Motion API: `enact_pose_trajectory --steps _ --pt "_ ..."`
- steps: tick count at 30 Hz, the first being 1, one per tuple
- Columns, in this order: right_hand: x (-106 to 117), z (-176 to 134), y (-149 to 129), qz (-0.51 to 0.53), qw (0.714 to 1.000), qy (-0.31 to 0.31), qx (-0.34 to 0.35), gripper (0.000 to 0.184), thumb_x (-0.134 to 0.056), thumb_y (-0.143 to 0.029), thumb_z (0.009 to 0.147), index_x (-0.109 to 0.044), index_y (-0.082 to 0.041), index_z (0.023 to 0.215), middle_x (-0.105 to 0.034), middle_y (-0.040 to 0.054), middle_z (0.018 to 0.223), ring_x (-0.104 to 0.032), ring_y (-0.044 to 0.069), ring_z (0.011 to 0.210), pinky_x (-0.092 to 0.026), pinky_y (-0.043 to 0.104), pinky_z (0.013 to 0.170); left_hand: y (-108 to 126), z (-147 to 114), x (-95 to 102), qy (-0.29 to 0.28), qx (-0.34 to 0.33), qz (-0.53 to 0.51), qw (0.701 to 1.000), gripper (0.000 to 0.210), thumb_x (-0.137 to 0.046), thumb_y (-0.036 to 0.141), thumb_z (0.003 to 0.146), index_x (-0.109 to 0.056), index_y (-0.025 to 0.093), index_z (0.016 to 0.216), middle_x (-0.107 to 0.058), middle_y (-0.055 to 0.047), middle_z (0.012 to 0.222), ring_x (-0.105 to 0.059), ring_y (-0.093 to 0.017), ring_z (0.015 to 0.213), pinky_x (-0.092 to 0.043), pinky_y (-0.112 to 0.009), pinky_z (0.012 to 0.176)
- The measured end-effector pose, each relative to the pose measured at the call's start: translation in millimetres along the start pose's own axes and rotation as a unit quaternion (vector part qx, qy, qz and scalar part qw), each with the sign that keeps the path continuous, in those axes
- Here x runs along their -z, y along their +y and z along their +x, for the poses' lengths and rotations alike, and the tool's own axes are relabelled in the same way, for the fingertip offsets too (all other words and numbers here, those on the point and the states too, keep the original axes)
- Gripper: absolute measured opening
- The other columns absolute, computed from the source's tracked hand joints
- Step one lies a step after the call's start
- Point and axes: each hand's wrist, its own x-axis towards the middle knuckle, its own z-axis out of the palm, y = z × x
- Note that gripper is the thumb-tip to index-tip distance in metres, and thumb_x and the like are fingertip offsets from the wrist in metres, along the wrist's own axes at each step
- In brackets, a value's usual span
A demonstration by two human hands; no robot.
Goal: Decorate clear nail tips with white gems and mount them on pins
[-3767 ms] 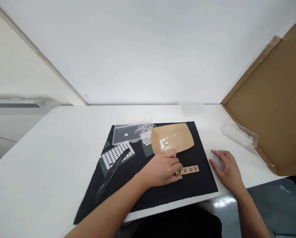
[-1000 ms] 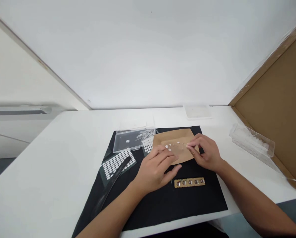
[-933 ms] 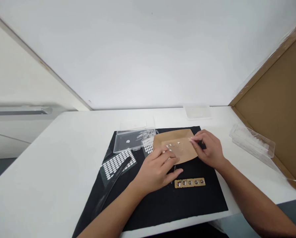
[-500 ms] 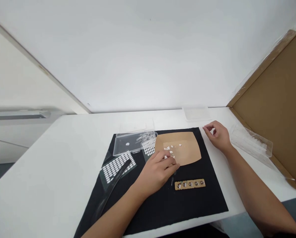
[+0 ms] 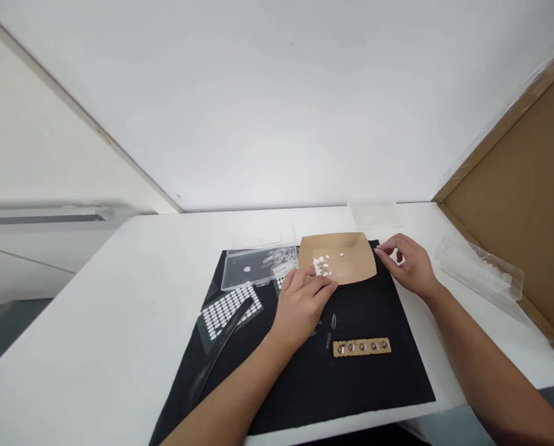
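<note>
My left hand point(image 5: 301, 303) is at the near edge of a brown paper tray point(image 5: 358, 269), its fingers curled over the rim and the thumb side out of clear view. Small white pieces point(image 5: 322, 266) lie inside the tray, mostly on its left side. My right hand point(image 5: 409, 263) is beside the tray's right edge, thumb and forefinger pinched together. A tiny pale sliver shows at those fingertips, too small to name. Clear nail tips point(image 5: 333, 321) rest on the black mat point(image 5: 351, 396) below the tray, above a cardboard strip point(image 5: 362, 347) with several round metal pieces.
On the left lie a clear plastic case point(image 5: 244, 269) with clear tips, a sheet of white oval stickers point(image 5: 225, 310) and a curved black nail file point(image 5: 221, 341). A clear box point(image 5: 484, 272) stands at the right near a cardboard panel point(image 5: 523, 186). A clear lid point(image 5: 374, 214) lies behind.
The paper tray has moved away from me across the mat, with my left hand at its edge. Nail tips below it show more. My right hand has come closer to the tray.
</note>
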Motion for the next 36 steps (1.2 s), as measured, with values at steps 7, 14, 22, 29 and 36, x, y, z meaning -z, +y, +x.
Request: enact_pose_trajectory --steps 7,14,22,29,36 --pt "6.2 -1.3 -11.9 0.04 0.993 0.046 0.1 0.012 -0.072 -0.016 0.093 -0.069 -0.024 0.101 -0.069 0.0024 0.079 -0.059 0.017 0.068 -0.047 0.032 0.056 5.3 8.2 9.1 0.037 0.044 0.046 0.997 0.016 -0.072 0.019 0.1 -0.078 0.026 0.112 -0.084 -0.001 0.113 -0.066 -0.029 0.111 -0.04 -0.046 0.1" --pt "9.7 -7.0 -33.1 0.079 0.983 0.083 0.145 0.026 -0.075 -0.006 0.083 -0.068 -0.024 0.101 -0.066 0.0009 0.076 -0.06 0.017 0.067 -0.045 0.029 0.052 -13.7 6.8 31.4 0.004 0.178 0.083 0.98 0.026 -0.053 0.018 0.107 -0.072 0.022 0.125 -0.081 -0.007 0.124 -0.06 -0.034 0.134 -0.029 -0.053 0.111" --pt "-2.9 -13.6 -51.7 0.064 0.982 0.034 0.172 0.025 -0.075 -0.005 0.084 -0.066 -0.023 0.099 -0.065 0.001 0.079 -0.06 0.015 0.069 -0.048 0.029 0.059 -57.1 -5.3 32.1 -0.054 0.341 0.152 0.926 0.059 -0.035 0.002 0.096 -0.046 0.009 0.153 -0.079 -0.02 0.112 -0.044 -0.037 0.15 -0.02 -0.059 0.111" --pt "-10.0 -15.2 -44.0 0.066 0.985 0.023 0.157 0.025 -0.073 -0.006 0.087 -0.066 -0.024 0.103 -0.065 0.0002 0.078 -0.06 0.015 0.069 -0.049 0.029 0.059 -58.3 -6.6 36.1 -0.101 0.367 0.19 0.905 0.051 -0.035 0.014 0.1 -0.05 0.009 0.149 -0.076 -0.021 0.112 -0.065 -0.036 0.114 -0.02 -0.061 0.112" --pt "-10.2 -15.0 -40.6 0.069 0.988 0.026 0.133 0.029 -0.074 -0.004 0.085 -0.067 -0.023 0.105 -0.065 0.0007 0.08 -0.061 0.016 0.07 -0.052 0.029 0.059 -74.3 -3.4 60.1 -0.167 0.433 0.211 0.86 0.045 -0.038 0.001 0.088 -0.07 0.019 0.113 -0.073 -0.01 0.079 -0.064 -0.034 0.108 -0.017 -0.064 0.113"
